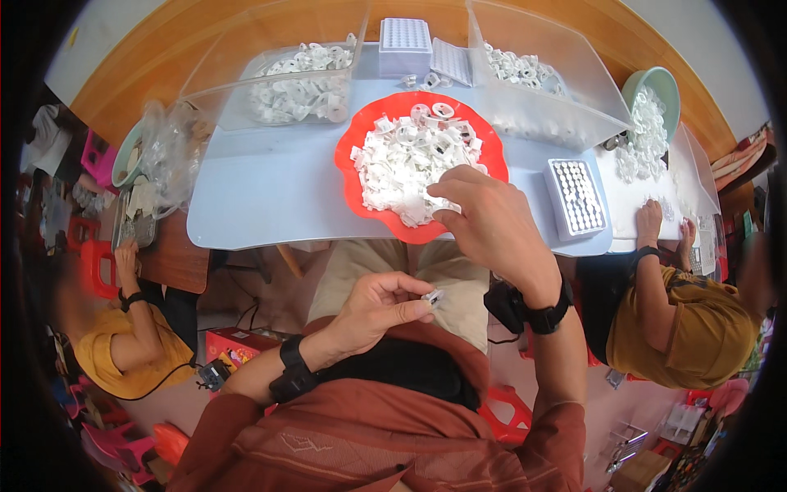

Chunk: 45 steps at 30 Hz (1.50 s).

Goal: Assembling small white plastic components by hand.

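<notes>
Pinching one part [436, 296]: left hand [370, 308]. Right hand [493, 220], fingers slightly spread, over heaped bowl [348, 182]; much seemingly remains.

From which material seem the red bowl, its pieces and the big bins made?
Red bowl: likely smooth plastic, from its even colour and wavy, moulded-looking rim. Pieces: probably plastic, mostly opaque white, as if moulded; too small for certainty. Bins: likely rigid plastic, smooth and clear; contents show through.

Red dish [422, 234] glossy plastic; white parts [398, 168] smooth plastic; tabletop [275, 189] matt.
</notes>
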Each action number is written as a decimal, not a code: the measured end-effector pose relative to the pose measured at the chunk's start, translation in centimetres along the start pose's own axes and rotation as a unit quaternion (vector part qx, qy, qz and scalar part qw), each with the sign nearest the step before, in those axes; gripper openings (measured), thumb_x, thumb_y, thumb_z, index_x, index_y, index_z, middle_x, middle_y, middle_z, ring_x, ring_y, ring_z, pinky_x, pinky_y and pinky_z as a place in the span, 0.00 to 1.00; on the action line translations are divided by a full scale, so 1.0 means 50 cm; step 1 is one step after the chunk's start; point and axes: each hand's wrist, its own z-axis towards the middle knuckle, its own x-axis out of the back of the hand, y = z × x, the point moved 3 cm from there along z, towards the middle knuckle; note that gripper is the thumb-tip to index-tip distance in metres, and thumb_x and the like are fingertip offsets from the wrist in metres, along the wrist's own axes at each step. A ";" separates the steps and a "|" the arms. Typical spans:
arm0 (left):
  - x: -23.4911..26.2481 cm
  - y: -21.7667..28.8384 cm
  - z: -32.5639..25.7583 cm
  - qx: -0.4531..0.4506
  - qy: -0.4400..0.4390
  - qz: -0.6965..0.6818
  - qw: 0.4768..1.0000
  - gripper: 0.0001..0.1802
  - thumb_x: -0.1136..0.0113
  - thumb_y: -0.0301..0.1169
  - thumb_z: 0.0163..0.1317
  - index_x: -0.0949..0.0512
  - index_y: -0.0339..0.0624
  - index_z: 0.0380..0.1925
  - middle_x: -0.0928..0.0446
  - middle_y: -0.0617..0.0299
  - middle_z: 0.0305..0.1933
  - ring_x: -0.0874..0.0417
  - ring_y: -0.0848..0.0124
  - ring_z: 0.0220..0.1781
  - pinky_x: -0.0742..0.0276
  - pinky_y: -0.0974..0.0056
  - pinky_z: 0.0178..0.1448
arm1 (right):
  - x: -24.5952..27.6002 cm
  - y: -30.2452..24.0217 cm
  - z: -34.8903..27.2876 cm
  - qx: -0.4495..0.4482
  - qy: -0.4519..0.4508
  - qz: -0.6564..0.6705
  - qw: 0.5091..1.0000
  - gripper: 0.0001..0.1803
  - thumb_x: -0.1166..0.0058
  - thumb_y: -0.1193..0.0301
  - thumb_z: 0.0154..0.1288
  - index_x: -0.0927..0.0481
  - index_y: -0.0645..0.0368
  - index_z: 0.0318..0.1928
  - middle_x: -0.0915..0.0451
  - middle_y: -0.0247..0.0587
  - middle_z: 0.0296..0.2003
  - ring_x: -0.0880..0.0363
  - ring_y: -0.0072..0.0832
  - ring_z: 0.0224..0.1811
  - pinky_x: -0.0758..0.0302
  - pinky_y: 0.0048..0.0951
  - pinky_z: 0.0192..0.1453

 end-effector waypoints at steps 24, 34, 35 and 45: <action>0.037 0.035 0.004 -0.016 0.002 -0.089 0.996 0.13 0.37 0.21 0.66 0.20 0.34 0.50 0.17 0.51 0.49 0.14 0.66 0.49 0.14 0.59 0.56 | -0.046 0.019 0.038 -0.051 0.008 0.154 0.987 0.05 0.39 0.77 0.59 0.14 0.64 0.35 0.15 0.51 0.34 0.16 0.39 0.30 0.21 0.35 0.35; 0.028 0.058 0.006 -0.016 -0.012 -0.147 0.989 0.13 0.38 0.23 0.68 0.21 0.32 0.52 0.18 0.55 0.50 0.15 0.70 0.51 0.14 0.63 0.55 | -0.045 0.035 -0.003 -0.138 0.058 0.414 0.898 0.03 0.43 0.82 0.60 0.20 0.69 0.35 0.16 0.37 0.29 0.19 0.18 0.31 0.22 0.22 0.35; 0.028 0.057 0.007 -0.014 -0.013 -0.149 0.989 0.14 0.38 0.23 0.68 0.21 0.33 0.52 0.18 0.55 0.50 0.15 0.69 0.51 0.14 0.63 0.55 | -0.044 0.035 -0.006 -0.138 0.065 0.432 0.889 0.03 0.44 0.82 0.60 0.21 0.69 0.35 0.17 0.37 0.30 0.19 0.18 0.32 0.22 0.22 0.35; 0.020 0.058 0.013 -0.016 -0.004 -0.177 0.984 0.12 0.40 0.23 0.69 0.21 0.33 0.50 0.17 0.53 0.49 0.14 0.66 0.50 0.11 0.60 0.54 | -0.035 0.039 -0.032 -0.075 0.062 0.367 0.925 0.13 0.40 0.76 0.69 0.18 0.67 0.51 0.20 0.35 0.36 0.23 0.18 0.37 0.22 0.23 0.41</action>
